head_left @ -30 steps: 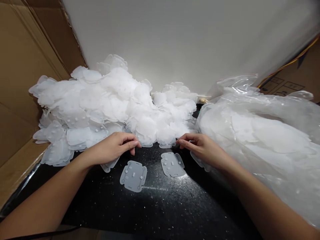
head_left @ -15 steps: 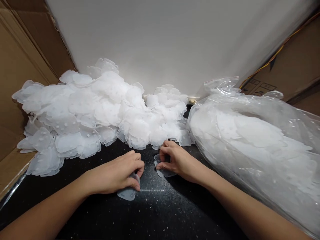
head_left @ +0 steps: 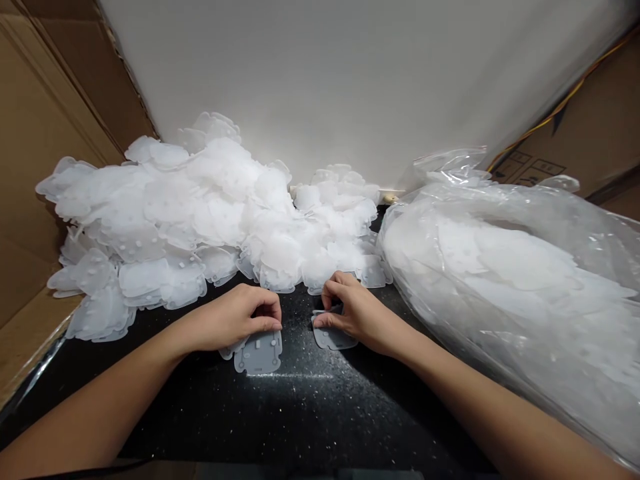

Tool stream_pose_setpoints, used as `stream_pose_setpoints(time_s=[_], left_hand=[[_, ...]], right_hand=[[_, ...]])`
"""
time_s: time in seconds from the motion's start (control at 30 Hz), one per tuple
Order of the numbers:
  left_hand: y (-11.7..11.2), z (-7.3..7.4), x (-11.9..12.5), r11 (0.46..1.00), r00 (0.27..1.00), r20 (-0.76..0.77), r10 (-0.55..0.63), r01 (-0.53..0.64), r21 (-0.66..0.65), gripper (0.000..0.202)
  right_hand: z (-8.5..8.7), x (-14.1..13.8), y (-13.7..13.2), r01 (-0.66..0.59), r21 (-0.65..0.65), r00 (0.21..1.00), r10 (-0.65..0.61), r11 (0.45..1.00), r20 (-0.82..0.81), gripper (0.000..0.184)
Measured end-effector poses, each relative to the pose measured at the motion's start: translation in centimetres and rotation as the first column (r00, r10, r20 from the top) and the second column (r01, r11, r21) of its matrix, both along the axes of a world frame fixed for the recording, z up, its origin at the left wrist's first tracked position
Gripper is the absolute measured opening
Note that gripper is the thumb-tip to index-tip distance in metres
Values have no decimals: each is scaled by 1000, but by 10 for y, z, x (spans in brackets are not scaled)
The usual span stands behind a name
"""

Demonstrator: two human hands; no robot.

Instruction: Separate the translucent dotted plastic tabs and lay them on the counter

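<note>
My left hand pinches the upper edge of a thin translucent silicone pad with small raised nubs and notched edges. That pad hangs or lies toward me over the black tabletop, and part of another pad shows beside it, under the hand. To the right, my right hand has thumb and fingers closed at the edge of a similar silicone pad on the table. The fingertips partly hide that edge. Just beyond both hands spreads a large heap of the same whitish pads.
A clear plastic bag full of pads lies along the right side. Cardboard stands at the left, and a printed carton with a yellow cord at the right. A pale wall rises behind the black tabletop.
My left hand has moved slightly away from me, and its pad now shows flat face up below the fingers. My right hand has barely shifted. The view has tilted a little.
</note>
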State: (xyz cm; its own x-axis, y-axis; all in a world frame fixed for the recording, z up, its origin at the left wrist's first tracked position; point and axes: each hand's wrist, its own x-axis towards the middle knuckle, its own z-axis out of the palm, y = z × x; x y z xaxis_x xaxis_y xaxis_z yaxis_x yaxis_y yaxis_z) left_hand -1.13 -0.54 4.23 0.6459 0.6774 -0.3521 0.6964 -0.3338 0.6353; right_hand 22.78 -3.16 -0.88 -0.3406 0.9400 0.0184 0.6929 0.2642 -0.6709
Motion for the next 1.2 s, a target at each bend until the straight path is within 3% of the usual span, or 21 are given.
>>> stream_pose_setpoints(time_s=[0.13, 0.3, 0.33, 0.43, 0.57, 0.87, 1.2], left_hand=[[0, 5, 1, 1000, 1000, -2, 30, -30, -10, 14], [-2, 13, 3, 998, 996, 67, 55, -57, 21, 17], [-3, 14, 3, 998, 994, 90, 58, -61, 34, 18], [-4, 15, 4, 994, 989, 134, 61, -72, 79, 18], [-6, 15, 4, 989, 984, 162, 71, -90, 113, 18], [-8, 15, 6, 985, 975, 203, 95, -121, 119, 18], [-7, 14, 2, 986, 974, 200, 107, -130, 107, 20]], right_hand=[[0, -2, -1, -2, -41, 999, 0, 999, -53, 30], [3, -5, -4, -62, -124, 925, 10, 990, -380, 2], [5, -7, -6, -73, -142, 915, 10, 987, -404, 7], [10, -13, -11, -130, -217, 913, 31, 967, -406, 23], [12, -21, -17, -188, -339, 918, 43, 922, -395, 20], [14, -25, -21, -244, -383, 892, 51, 891, -450, 19], [15, -25, -21, -224, -428, 883, -3, 875, -469, 18]])
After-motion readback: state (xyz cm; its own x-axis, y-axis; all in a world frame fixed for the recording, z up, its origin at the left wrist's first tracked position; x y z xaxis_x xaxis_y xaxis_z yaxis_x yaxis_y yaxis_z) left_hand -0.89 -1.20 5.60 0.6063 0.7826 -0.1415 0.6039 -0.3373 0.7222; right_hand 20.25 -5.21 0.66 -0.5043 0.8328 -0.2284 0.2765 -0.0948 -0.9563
